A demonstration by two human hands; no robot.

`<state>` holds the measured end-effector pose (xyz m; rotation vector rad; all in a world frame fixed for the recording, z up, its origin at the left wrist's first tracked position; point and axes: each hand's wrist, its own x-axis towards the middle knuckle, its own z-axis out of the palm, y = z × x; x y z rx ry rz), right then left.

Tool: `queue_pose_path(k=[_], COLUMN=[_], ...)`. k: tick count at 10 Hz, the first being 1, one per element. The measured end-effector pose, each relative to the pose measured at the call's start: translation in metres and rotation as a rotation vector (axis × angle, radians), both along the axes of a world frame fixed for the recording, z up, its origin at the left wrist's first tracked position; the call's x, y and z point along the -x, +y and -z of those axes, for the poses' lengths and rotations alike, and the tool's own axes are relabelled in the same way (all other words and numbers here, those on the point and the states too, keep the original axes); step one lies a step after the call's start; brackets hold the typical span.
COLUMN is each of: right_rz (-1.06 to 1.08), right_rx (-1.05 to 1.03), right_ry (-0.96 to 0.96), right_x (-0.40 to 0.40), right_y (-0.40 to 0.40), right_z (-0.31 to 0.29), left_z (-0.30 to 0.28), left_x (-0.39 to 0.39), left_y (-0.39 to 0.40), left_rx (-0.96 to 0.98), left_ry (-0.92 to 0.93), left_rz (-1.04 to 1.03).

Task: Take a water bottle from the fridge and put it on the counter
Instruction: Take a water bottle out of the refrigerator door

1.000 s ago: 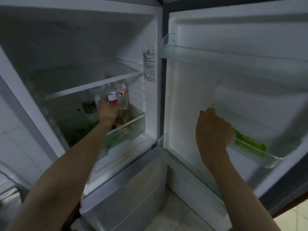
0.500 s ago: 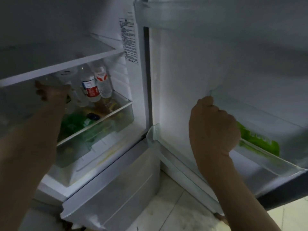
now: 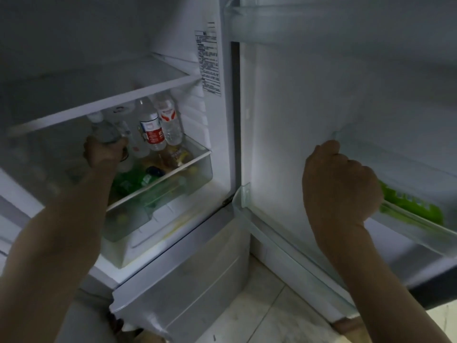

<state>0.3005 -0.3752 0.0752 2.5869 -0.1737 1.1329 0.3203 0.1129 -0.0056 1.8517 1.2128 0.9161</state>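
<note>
**Left hand wraps a bottle inside the open fridge**

The fridge [image 3: 173,33] stands wide open and fills the whole view, its interior dim, its door [image 3: 309,107] swung out to the right of the cabinet. Below the open compartment sits a closed lower drawer front [image 3: 188,288], and below that, pale floor tiles [image 3: 259,318].

Inside the fridge, a white shelf [image 3: 99,95] runs across the upper part. Right under that shelf is a clear crisper bin [image 3: 197,169], with green packets and other items too blurred to name lying in it. On the door, a clear door rack [image 3: 420,233] holds something bright green [image 3: 415,206].

Now the arms. Both come up from the bottom edge, bare forearms. The right hand [image 3: 338,184] is out at the door, fist clenched over the near end of the door rack, knuckles towards the camera. The left hand [image 3: 105,154] is in under the fridge's shelf, at the left of the bin, fingers curled around a clear water bottle [image 3: 105,132]. That bottle tilts, its white cap [image 3: 95,116] up near the shelf's front edge; the lower half is hidden by the hand.

Just right of it, still inside the fridge, stand two more upright bottles: one with a red and white label [image 3: 152,127], and beside it, against the right wall, another with a red-marked label [image 3: 169,120]. On that wall, above the shelf's right end, is a printed sticker [image 3: 209,60], text unreadable.
</note>
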Motion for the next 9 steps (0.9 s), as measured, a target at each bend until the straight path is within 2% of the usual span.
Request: queue_pose_path(k=[2, 3, 4, 5, 6, 7, 8, 9], right_rz=[-0.035, -0.109, -0.356, -0.387, -0.552, -0.891, -0.852, -0.776], right_rx=[-0.023, -0.011, -0.253, -0.266, -0.156, -0.075, 0.037, 0.132], right_ry=[0.065, 0.163, 0.230, 0.019, -0.048, 0.414, 1.147, 1.467], right_x=[0.005, 0.010, 0.015, 0.044, 0.072, 0.103, 0.134, 0.159], right_y=[-0.001, -0.007, -0.011, -0.002, 0.014, 0.040, 0.050, 0.035], right_z=[-0.007, -0.007, -0.009, -0.010, 0.016, 0.087, 0.183, 0.256], left_z=[-0.001, -0.010, -0.028, -0.043, -0.038, -0.021, 0.011, 0.049], left_x=[0.039, 0.062, 0.089, 0.134, 0.174, 0.231, 0.299, 0.354], left_y=[-0.060, -0.101, -0.134, -0.173, -0.198, -0.224, -0.240, -0.249], left_rx=[0.061, -0.004, -0.003, 0.010, 0.039, 0.100, 0.195, 0.263], left_ry=[-0.177, -0.400, -0.509, -0.529, -0.537, -0.536, -0.469, -0.396], left_rz=[0.085, 0.120, 0.217, 0.330, 0.357, 0.395, 0.387, 0.323])
